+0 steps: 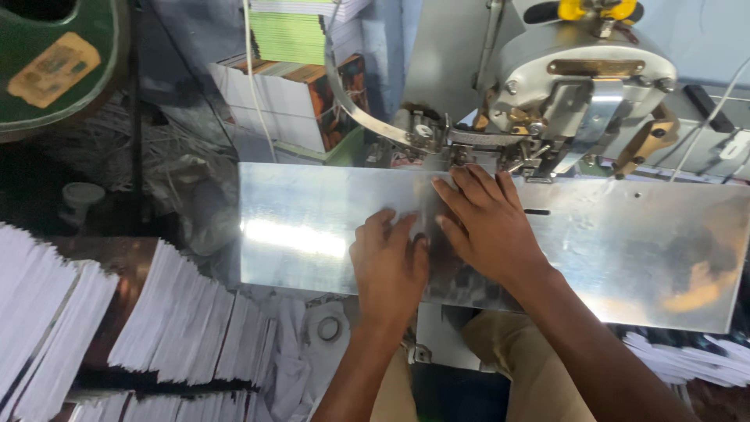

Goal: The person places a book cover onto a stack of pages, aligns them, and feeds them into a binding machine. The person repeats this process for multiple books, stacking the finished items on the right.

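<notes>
Nearest you, on the left, fanned stacks of white paper sections [187,320] lean beside your knees, with more loose sheets [687,359] low on the right. Above them your 2 hands lie flat on the shiny metal plate [625,250] of the machine: your left hand [388,262] is pressed palm down with fingers together, and your right hand [488,227] is spread just beside it, fingertips reaching toward the stitching head [578,86]. Neither hand is closed on anything; whether a thin sheet lies under your palms cannot be told against the glare. This looks like the positioning step, squaring work under the head. The next move probably calls for keeping your right fingertips out from under the mechanism. Farther back stand stacked booklets [297,94].
</notes>
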